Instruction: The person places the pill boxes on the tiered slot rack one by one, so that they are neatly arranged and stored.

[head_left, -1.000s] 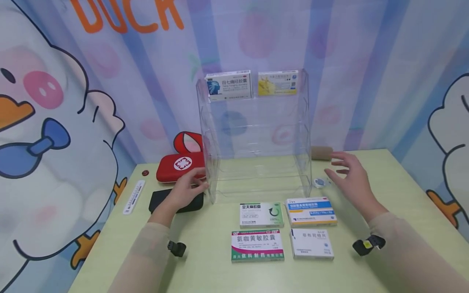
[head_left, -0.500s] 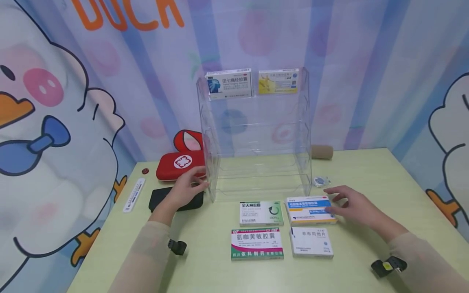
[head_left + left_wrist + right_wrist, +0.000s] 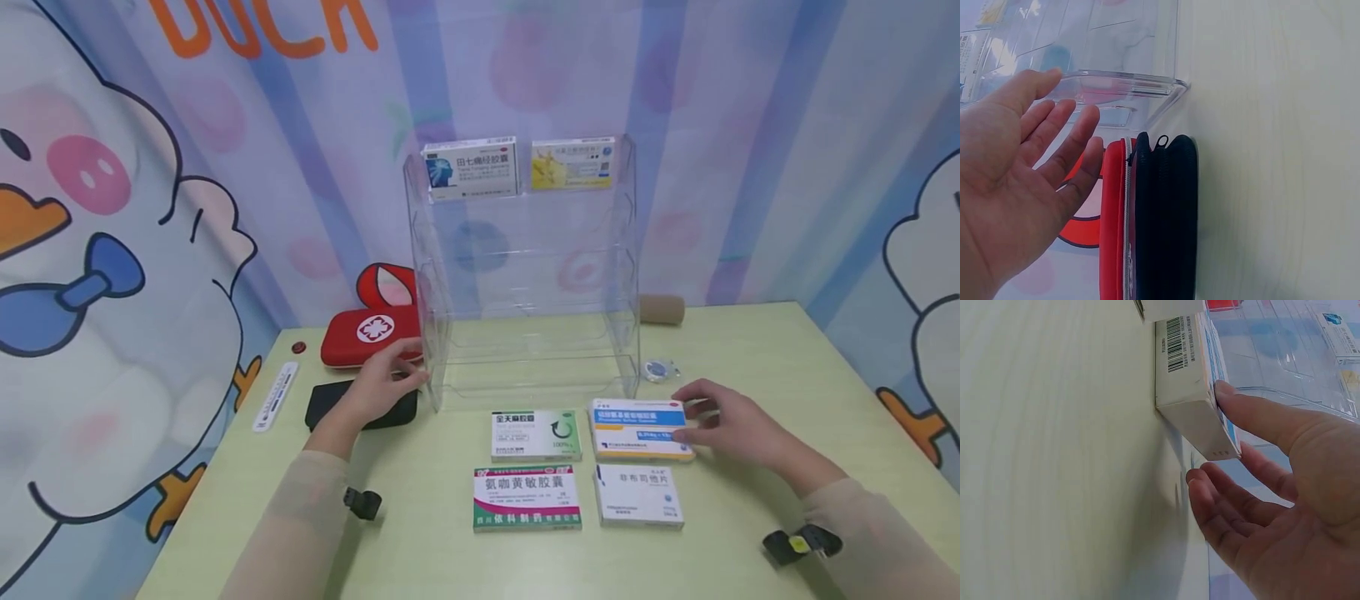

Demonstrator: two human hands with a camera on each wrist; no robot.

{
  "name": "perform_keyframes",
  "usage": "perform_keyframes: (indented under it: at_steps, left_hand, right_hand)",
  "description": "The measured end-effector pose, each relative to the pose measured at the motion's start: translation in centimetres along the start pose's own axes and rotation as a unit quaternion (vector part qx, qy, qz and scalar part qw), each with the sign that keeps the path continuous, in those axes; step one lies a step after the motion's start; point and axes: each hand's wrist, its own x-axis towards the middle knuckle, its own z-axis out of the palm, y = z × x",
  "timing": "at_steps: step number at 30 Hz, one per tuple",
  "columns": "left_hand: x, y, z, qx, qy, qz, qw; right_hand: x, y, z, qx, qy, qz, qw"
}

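Note:
My right hand [image 3: 731, 427] pinches the right end of a blue, white and orange medicine box [image 3: 637, 423]. In the right wrist view the thumb lies on the box's printed face and the index finger is at its end edge. My left hand [image 3: 380, 387] has its fingers extended beside the left side of a clear tiered display rack [image 3: 532, 367]; its thumb tip is at the rack's edge in the left wrist view. Two medicine boxes stand on the rack's top tier: a white one [image 3: 474, 170] with a blue head picture and a yellow-white one [image 3: 573, 164].
Flat on the table lie a green-white box [image 3: 536, 436], a magenta-green box [image 3: 527, 497] and a white box [image 3: 639, 496]. Left of the rack are a red first-aid case [image 3: 352, 337], a black case [image 3: 322, 404] and a white strip [image 3: 275, 397]. A brown roll [image 3: 662, 309] lies right.
My right hand has come down and toward me from beside the rack to the blue-white box, then gripped its end. The box has shifted slightly right. The left hand stays in place.

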Motion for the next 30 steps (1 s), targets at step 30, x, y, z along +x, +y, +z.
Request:
perform_keyframes:
  at_steps: [30]
  left_hand:
    - [0.2,-0.4,0.1,0.003,0.004,0.011,0.9999]
  right_hand:
    - [5.1,-11.0,-3.5,0.091,0.284,-0.185,0.9366]
